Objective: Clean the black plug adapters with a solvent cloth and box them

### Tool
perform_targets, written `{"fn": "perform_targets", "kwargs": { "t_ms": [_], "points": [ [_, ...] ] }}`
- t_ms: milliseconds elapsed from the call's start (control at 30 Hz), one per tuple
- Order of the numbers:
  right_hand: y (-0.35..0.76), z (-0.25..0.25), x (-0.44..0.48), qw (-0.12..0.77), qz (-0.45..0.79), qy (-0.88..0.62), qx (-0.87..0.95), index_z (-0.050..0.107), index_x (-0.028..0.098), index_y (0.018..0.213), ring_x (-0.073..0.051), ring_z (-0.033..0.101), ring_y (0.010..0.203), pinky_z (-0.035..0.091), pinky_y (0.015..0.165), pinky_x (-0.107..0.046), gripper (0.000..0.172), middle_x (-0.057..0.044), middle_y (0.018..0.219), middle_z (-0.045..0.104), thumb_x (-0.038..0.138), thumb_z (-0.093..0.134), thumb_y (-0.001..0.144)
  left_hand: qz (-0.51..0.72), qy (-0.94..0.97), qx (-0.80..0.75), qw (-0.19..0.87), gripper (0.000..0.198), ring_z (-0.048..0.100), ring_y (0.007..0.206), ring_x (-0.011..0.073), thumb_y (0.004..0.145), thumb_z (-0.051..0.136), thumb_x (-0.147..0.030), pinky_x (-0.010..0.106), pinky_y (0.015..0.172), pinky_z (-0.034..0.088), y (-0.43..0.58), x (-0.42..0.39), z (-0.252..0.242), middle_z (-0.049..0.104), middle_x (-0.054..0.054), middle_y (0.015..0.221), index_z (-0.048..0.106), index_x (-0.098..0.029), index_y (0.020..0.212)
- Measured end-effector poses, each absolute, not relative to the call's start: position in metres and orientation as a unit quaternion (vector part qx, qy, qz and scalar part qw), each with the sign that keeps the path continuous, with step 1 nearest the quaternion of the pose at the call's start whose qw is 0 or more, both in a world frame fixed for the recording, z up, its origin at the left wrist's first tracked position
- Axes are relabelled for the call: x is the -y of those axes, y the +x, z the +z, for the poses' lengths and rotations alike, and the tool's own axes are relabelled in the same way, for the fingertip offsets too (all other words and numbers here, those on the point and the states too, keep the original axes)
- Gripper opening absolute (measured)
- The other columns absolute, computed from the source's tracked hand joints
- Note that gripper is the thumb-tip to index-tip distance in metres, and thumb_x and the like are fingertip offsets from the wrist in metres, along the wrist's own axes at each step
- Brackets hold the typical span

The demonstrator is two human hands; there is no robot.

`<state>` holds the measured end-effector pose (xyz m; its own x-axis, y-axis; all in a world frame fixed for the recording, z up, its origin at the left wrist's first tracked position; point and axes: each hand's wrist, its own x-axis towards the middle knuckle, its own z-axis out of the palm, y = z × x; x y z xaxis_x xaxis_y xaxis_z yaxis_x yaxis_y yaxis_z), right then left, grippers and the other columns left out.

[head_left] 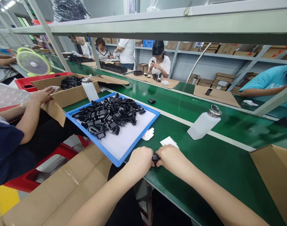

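Note:
My left hand [141,159] and my right hand [172,158] meet at the near edge of the green table [216,163]. Both are closed round one small black plug part [155,157], which shows only between them. A white cloth [169,142] lies just beyond my right hand. To the left a blue tray [124,141] holds a heap of black plug parts [109,114] on its white floor. Another crumpled white cloth [148,134] sits by the tray's right edge.
A white dispenser bottle [203,124] stands to the right, another bottle [89,88] behind the tray. An open cardboard box [275,175] is at far right and flat cardboard [70,185] at lower left. A co-worker's arm [30,113] reaches into a box on the left. People work across the conveyor.

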<state>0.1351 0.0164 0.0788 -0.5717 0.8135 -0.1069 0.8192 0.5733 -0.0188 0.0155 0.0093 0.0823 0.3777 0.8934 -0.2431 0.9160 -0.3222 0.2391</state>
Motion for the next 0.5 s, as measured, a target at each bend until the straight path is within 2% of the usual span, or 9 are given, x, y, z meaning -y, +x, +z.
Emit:
{"fn": "perform_targets", "kwargs": {
  "t_ms": [133,267,433,500],
  "points": [
    [0.135,0.078,-0.023,0.037,-0.044,0.447,-0.893,0.054,0.018,0.042,-0.02,0.052,0.047,0.034,0.043,-0.028,0.019,-0.003,0.044,0.054,0.024,0.069,0.051,-0.051,0.81,-0.554,0.185,0.01,0.058,0.063,0.0212,0.064,0.054,-0.023,0.025,0.05,0.037,0.014,-0.01,0.082,0.062,0.007,0.064,0.061,-0.017,0.067],
    [0.136,0.079,-0.029,0.047,-0.073,0.434,-0.896,0.051,0.018,0.037,-0.017,0.049,0.04,0.029,0.037,-0.028,0.025,-0.002,0.038,0.049,0.025,0.069,0.051,-0.057,0.804,-0.552,0.212,0.006,0.058,0.061,0.0214,0.061,0.058,-0.021,0.024,0.047,0.036,0.016,-0.017,0.083,0.061,0.006,0.061,0.061,-0.017,0.063],
    [0.144,0.075,-0.028,0.032,-0.141,0.435,-0.889,0.059,0.019,0.049,-0.017,0.05,0.043,0.03,0.035,-0.026,0.014,-0.001,0.044,0.053,0.026,0.07,0.05,-0.111,0.798,-0.54,0.243,0.011,0.058,0.063,0.0241,0.053,0.064,-0.019,0.025,0.048,0.038,0.022,-0.029,0.09,0.062,0.008,0.063,0.062,-0.015,0.064],
    [0.155,0.076,-0.033,-0.046,-0.171,0.439,-0.881,0.062,0.022,0.054,-0.014,0.05,0.042,0.033,0.034,-0.023,0.016,0.003,0.046,0.055,0.029,0.072,0.044,-0.098,0.799,-0.535,0.258,0.014,0.058,0.065,0.0252,0.056,0.062,-0.021,0.028,0.053,0.041,0.018,-0.027,0.089,0.062,0.01,0.066,0.063,-0.015,0.068]
  ]
}}
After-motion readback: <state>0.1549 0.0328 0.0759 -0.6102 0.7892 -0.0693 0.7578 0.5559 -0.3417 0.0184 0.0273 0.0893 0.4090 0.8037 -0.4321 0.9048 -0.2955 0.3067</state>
